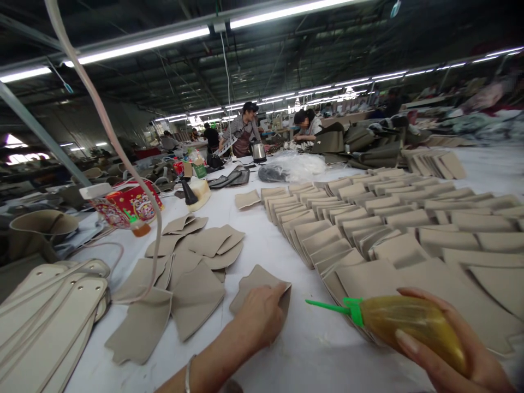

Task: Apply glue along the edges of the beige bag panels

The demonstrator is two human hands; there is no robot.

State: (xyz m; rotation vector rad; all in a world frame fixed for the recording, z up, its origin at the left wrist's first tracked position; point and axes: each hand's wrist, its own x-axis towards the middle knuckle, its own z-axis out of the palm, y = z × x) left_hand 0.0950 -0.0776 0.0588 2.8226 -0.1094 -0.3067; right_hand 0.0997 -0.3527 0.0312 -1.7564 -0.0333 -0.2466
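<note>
My left hand is closed on the edge of a beige leather piece, with the fingers curled over its right side, just above the white tabletop. In my right hand is a squeeze glue bottle of amber liquid. Its thin green nozzle points left toward the piece, with a gap between them. Left of my left hand lies a loose pile of similar beige pieces. Overlapping rows of beige pieces spread behind and under the glue bottle.
Cream straps with metal studs are stacked at the left. A pinkish hose hangs down to the pile. Behind stand a red box, another green-tipped bottle and a kettle. Two people work farther back.
</note>
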